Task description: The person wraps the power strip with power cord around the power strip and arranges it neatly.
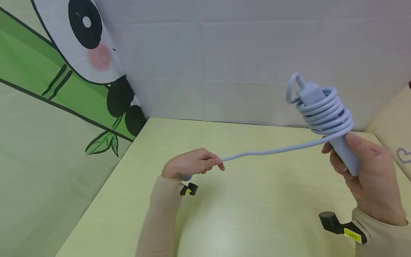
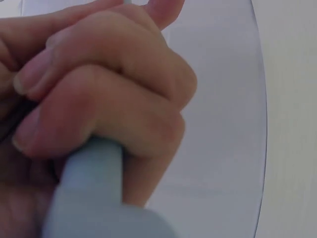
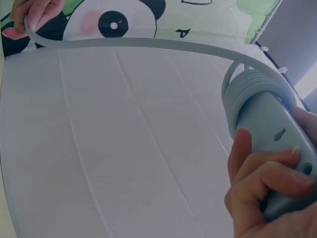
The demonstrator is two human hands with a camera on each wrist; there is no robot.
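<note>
My right hand [image 1: 377,175] grips the lower end of a pale blue power strip [image 1: 347,155], held tilted above the table. Several turns of its cord [image 1: 324,114] are wound round the upper part of the strip. In the right wrist view, keyhole slots show on the strip's back [image 3: 277,134], with fingers curled over it. From the coil, a free length of cord [image 1: 273,151] runs leftward to my left hand [image 1: 194,163], whose fingers are curled round it. Below that hand, the plug end [image 2: 99,213] shows blurred in the left wrist view. Part of the cord is hidden inside the left hand.
Beneath both hands lies a pale yellow tabletop [image 1: 244,207]. A white cloth wall [image 1: 224,64] stands behind it, and a panda-and-bamboo printed cloth [image 1: 64,117] hangs at the left. A cream surface with a heart drawing [image 1: 405,155] is at the right.
</note>
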